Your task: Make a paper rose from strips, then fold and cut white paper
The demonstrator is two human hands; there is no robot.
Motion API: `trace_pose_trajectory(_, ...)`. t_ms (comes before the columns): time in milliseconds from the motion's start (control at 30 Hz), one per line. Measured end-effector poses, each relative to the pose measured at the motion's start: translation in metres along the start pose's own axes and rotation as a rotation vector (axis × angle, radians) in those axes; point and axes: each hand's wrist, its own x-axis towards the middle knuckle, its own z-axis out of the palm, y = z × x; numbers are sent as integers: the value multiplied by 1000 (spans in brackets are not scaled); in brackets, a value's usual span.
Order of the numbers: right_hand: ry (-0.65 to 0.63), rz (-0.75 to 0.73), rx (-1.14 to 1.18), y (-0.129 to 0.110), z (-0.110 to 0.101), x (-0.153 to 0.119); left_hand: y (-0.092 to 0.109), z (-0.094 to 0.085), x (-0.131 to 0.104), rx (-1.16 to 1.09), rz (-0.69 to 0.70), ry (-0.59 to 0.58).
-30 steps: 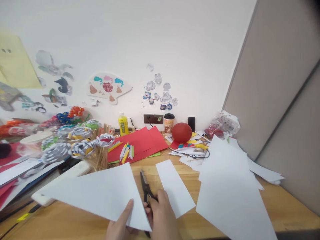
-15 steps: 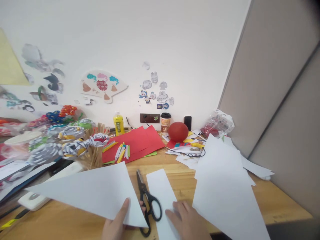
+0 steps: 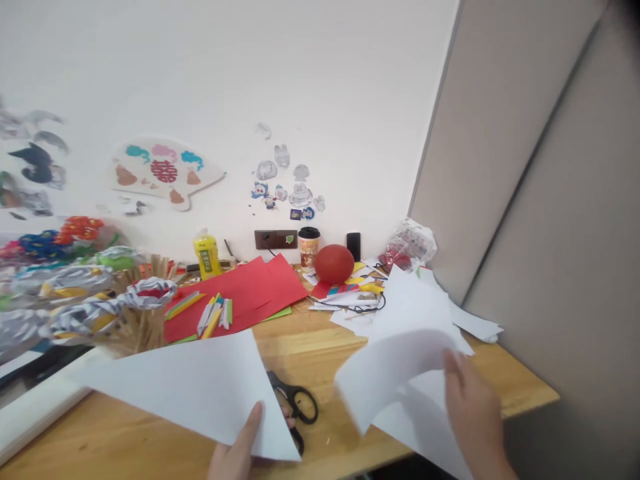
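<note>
My left hand (image 3: 239,443) pinches a white paper triangle (image 3: 200,387) near its right corner, thumb on top and fingertips underneath. Black-handled scissors (image 3: 303,403) show past the paper's right edge, close to those fingertips. Their blades are hidden under the triangle, and whether the fingers touch the handle I cannot tell. My right hand (image 3: 475,413) grips the end of a white paper strip (image 3: 385,363), which curls to the left, blurred by motion. The strip is above a pile of large white paper sheets (image 3: 415,300) on the right of the table.
Red paper (image 3: 260,283) with small folded paper pieces lies at the back, beside a yellow bottle (image 3: 207,255). A cup (image 3: 309,248), a red balloon (image 3: 334,265) and paper scraps stand toward the wall. Bundled paper-wrapped sticks (image 3: 135,313) crowd the left; a grey partition (image 3: 540,220) borders the right.
My right hand has lifted the paper strip off the table and carried it right, over the sheets. My left hand still holds the triangle. The view has turned right.
</note>
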Motion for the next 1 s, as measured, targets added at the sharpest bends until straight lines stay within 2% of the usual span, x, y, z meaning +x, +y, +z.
trace_pose_trajectory(100, 195, 237, -319, 37, -19, 33, -4, 17, 5, 48, 14, -29)
trace_pose_trajectory(133, 253, 257, -369, 47, -21, 41, -4, 23, 6, 72, 23, -38)
trace_pose_trajectory(167, 272, 216, -382, 56, -20, 46, -5, 28, 8, 99, 35, -49)
trace_pose_trajectory(200, 248, 130, -362, 63, -16, 48, -5, 33, 11, 129, 50, -61)
trace_pose_trajectory(233, 171, 5, -324, 69, -8, 46, -6, 36, 13, 160, 64, -73)
trace_pose_trajectory(267, 50, -130, -278, 74, 3, 42, -6, 38, 15, 186, 76, -83)
trace_pose_trajectory(333, -233, -272, -244, 82, 28, 25, -8, 39, 18, 221, 84, -80)
trace_pose_trajectory(400, -438, -237, -282, 87, 51, 6, -10, 37, 18, 220, 80, -81)
trace_pose_trajectory(467, -531, -191, -280, 90, 67, -7, -11, 33, 17, 208, 73, -86)
trace_pose_trajectory(533, -572, -176, -266, 92, 74, -7, -10, 31, 14, 206, 72, -88)
trace_pose_trajectory(600, -584, -200, -244, 93, 79, 3, -9, 31, 12, 216, 76, -82)
trace_pose_trajectory(800, -502, -312, -223, 91, 91, 49, -5, 31, 13, 211, 63, -88)
trace_pose_trajectory(900, -474, -326, -207, 87, 88, 57, -5, 26, 12, 212, 36, -105)
trace_pose_trajectory(1000, -430, -336, -142, 80, 79, 53, -4, 19, 12, 179, 35, -127)
